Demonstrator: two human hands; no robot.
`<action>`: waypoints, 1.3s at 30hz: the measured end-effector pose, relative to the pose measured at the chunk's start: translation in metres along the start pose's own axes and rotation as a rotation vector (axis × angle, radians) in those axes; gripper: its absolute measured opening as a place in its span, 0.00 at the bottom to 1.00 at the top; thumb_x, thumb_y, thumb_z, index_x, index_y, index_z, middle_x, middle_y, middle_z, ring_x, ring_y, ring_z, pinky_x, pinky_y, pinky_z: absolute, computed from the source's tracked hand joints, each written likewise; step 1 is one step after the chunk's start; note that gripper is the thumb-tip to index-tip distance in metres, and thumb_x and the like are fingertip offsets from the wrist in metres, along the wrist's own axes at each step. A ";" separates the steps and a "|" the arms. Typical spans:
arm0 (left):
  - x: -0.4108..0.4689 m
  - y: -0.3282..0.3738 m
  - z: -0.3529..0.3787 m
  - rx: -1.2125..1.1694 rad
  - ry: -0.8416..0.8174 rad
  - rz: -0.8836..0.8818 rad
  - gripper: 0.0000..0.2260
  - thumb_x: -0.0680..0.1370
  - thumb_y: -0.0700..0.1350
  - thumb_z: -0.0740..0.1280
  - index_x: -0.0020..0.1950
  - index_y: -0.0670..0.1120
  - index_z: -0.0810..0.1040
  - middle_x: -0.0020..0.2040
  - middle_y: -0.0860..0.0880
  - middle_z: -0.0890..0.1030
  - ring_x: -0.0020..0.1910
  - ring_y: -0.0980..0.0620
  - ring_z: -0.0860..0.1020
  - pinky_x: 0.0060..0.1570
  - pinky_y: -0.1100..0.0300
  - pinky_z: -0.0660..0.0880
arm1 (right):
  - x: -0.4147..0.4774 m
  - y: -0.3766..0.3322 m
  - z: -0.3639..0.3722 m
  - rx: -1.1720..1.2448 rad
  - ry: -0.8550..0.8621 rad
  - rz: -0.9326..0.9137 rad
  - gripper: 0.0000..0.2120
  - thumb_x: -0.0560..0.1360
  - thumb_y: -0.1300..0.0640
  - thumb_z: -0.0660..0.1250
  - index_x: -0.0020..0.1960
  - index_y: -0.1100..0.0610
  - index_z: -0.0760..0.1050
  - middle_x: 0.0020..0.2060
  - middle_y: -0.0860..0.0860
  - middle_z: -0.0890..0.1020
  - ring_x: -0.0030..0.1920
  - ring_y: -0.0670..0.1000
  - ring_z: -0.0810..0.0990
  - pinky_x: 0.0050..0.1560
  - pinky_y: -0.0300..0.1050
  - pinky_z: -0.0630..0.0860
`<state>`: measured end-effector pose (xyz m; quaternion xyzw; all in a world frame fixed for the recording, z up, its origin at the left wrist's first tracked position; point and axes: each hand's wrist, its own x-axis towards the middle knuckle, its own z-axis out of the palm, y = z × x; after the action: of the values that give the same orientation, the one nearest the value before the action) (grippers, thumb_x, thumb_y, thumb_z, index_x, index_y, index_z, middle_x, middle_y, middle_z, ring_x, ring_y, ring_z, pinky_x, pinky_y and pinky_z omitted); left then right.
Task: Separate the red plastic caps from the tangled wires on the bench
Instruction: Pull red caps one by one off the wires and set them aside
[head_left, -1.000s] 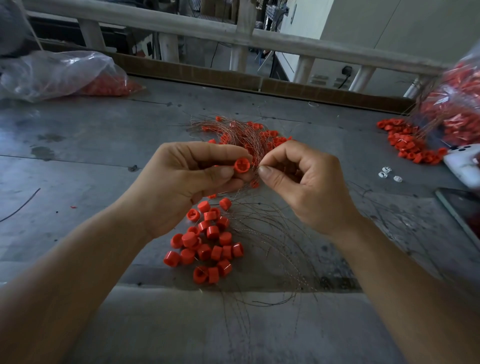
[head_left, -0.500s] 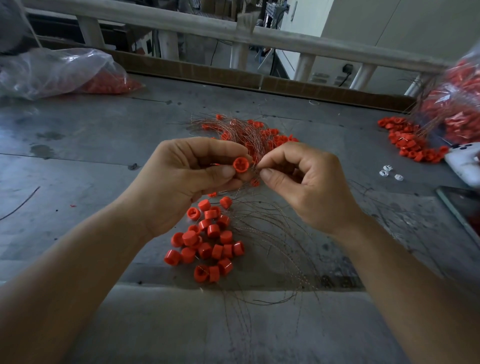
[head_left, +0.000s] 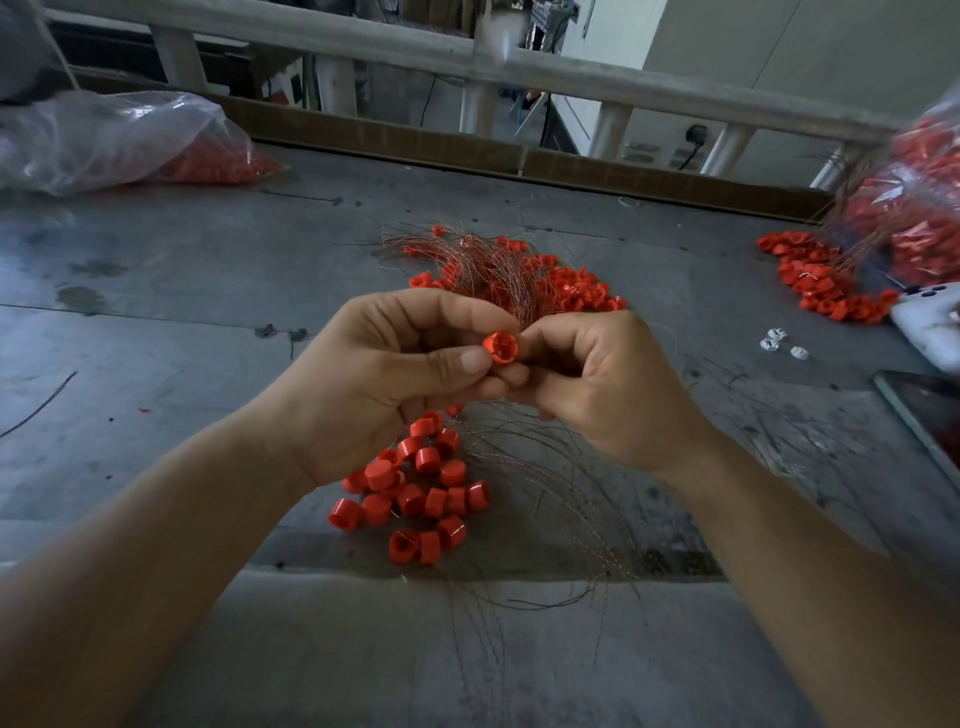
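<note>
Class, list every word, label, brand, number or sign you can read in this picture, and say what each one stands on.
None can be read.
The held red cap shows no letters.
The left plastic bag and the right plastic bag carry no visible print.
The white device at the right edge shows only dark dots, not characters.
The dark panel beside it bears no visible writing.

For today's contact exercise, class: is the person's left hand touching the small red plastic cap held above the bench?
Touching. The head view shows the left hand pinching the small red plastic cap, its thumb tip against the rim.
</note>
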<state>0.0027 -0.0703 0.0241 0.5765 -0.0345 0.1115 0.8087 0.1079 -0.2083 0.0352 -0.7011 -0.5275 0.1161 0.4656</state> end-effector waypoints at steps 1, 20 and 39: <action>0.000 0.000 0.000 -0.010 0.004 -0.003 0.10 0.62 0.38 0.69 0.41 0.43 0.84 0.39 0.45 0.84 0.40 0.51 0.83 0.39 0.65 0.79 | 0.000 0.000 -0.001 0.003 -0.009 0.001 0.10 0.68 0.63 0.71 0.37 0.48 0.77 0.28 0.41 0.78 0.28 0.38 0.76 0.31 0.29 0.70; -0.002 0.007 -0.001 -0.092 0.084 0.002 0.10 0.60 0.38 0.70 0.41 0.43 0.84 0.40 0.44 0.84 0.40 0.51 0.83 0.37 0.66 0.78 | 0.021 0.075 -0.026 -0.584 0.176 0.249 0.11 0.74 0.62 0.66 0.55 0.56 0.79 0.45 0.49 0.74 0.41 0.45 0.72 0.47 0.37 0.67; -0.001 0.004 0.001 -0.033 0.093 -0.019 0.10 0.64 0.35 0.66 0.41 0.42 0.84 0.40 0.45 0.84 0.40 0.51 0.83 0.38 0.66 0.78 | 0.016 0.051 -0.044 -0.095 0.450 0.211 0.11 0.78 0.60 0.59 0.40 0.50 0.72 0.32 0.47 0.78 0.30 0.40 0.77 0.36 0.36 0.75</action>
<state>0.0009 -0.0699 0.0278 0.5575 0.0069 0.1301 0.8199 0.1753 -0.2185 0.0245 -0.7814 -0.3394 -0.0199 0.5233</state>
